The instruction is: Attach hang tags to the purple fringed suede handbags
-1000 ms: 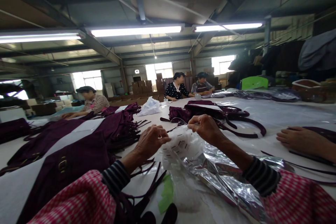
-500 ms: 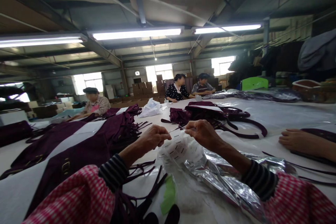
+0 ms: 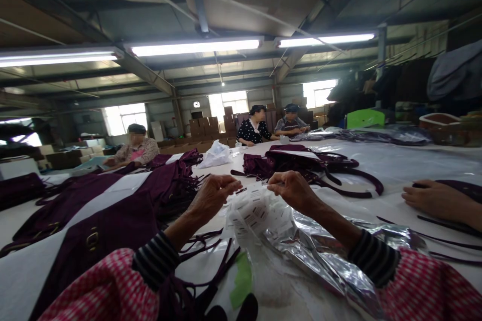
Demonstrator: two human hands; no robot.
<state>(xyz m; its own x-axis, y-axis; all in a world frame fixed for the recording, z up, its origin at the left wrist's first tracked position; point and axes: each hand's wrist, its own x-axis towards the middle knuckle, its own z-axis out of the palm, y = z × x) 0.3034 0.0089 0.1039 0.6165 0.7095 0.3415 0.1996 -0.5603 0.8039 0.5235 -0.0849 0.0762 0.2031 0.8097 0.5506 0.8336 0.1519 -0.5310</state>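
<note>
My left hand (image 3: 216, 193) is closed in a pinch, with something small and thin at its fingertips that I cannot make out. Across from it, my right hand (image 3: 293, 190) pinches a thin pale string (image 3: 259, 178), which curves up and left from the fingertips. Below and between both hands lies a heap of small white printed tags (image 3: 256, 213) in clear plastic. A crumpled silver foil bag (image 3: 327, 251) spreads beneath my right forearm. Just beyond my right hand rests a dark purple bag (image 3: 278, 163) with looped handles.
Purple bags (image 3: 124, 210) with white sheets are stacked along the left side. Another person's hand (image 3: 437, 200) lies on dark material at the right. Several co-workers sit across the table. A green scrap (image 3: 241, 281) and dark straps (image 3: 211, 291) lie near me.
My left hand has shifted left and slightly up, away from my right hand, which has barely moved. The co-worker at the left sits more upright.
</note>
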